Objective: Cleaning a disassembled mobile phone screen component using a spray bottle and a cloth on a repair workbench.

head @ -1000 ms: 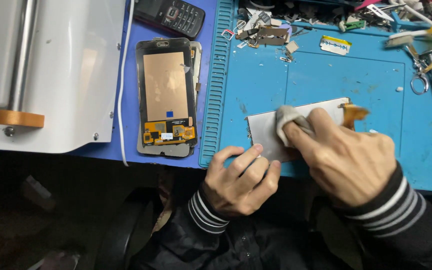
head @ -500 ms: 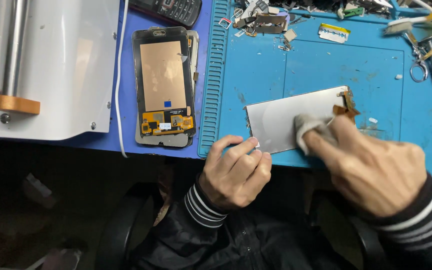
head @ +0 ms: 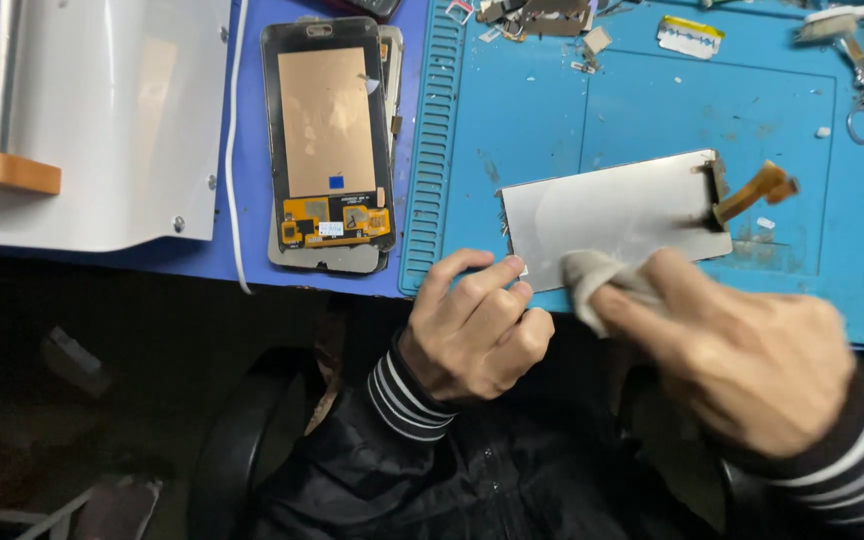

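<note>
We pin the panel [head: 617,212] at its near-left corner with left hand [head: 472,330] fingertips, nothing gripped; right hand [head: 752,365] pinches a cloth [head: 592,280] on it. It looks thin, stiff, fragile (ribbon [head: 757,190] especially), so we'd hold it by its edges.

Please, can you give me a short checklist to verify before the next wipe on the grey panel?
1. Left hand steadies the panel at its near left corner: ok.
2. Right hand presses the cloth on the panel's near edge: ok.
3. Panel lies flat on the blue mat: ok.
4. Orange flex cable at the far right end is free of the cloth: ok.
5. Small white crumbs on the mat near the panel: not ok.
6. Panel surface fully clean: cannot tell.
</note>
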